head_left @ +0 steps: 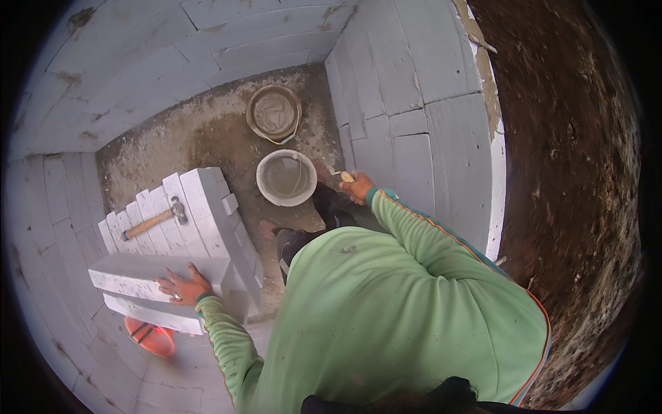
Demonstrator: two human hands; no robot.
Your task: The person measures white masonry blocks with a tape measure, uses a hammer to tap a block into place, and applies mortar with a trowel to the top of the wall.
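Note:
My left hand (185,284) lies with its fingers spread on a long white block (138,271), which rests across a stack of similar blocks (200,207). On top of that stack, beyond the hand, is a hammer (155,222) with a wooden handle. My right hand (357,188) is out in front by the right wall, closed around the pale wooden handle of a trowel (347,177); a thin metal part shows beyond it, and its blade is not clearly seen. Just left of it stands a pale bucket (287,178) with cloudy liquid inside.
Another bucket (274,112), holding grey mortar, stands farther off on the rough floor (207,117). Pale block walls (393,83) enclose the space. Outside the right wall lies brown soil (558,138). An orange bucket (157,341) sits behind the block stack.

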